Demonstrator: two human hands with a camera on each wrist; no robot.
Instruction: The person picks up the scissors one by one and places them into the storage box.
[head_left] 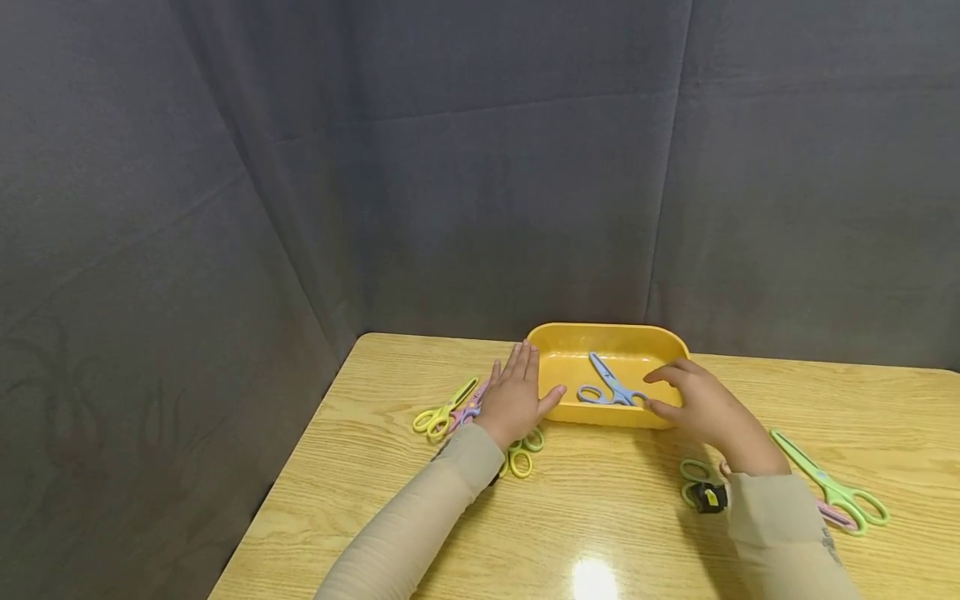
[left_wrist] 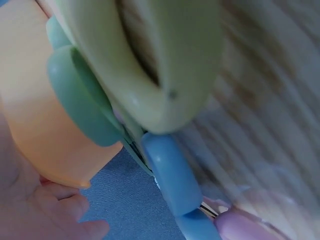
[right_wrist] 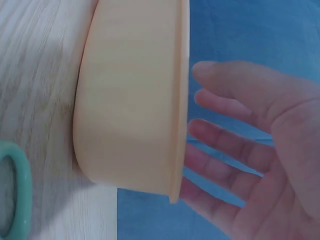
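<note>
A yellow plastic tray (head_left: 607, 414) stands at the back of the table, with one pair of blue scissors (head_left: 611, 385) lying inside. My left hand (head_left: 517, 400) rests along the tray's left rim, fingers straight and thumb over the near left corner. Over the tray's right end hovers my right hand (head_left: 693, 404), its fingers loosely bent and holding nothing. The right wrist view shows those fingers spread beside the tray's rim (right_wrist: 179, 125). Under and beside the left hand lie several scissors, among them a yellow pair (head_left: 446, 410) at its left.
Right of the right forearm lie green scissors (head_left: 828, 483) over a pink pair (head_left: 836, 517). Another green handle (head_left: 697, 475) shows by the right wrist camera (head_left: 708, 497). A grey curtain (head_left: 510, 183) hangs behind the wooden table (head_left: 585, 508).
</note>
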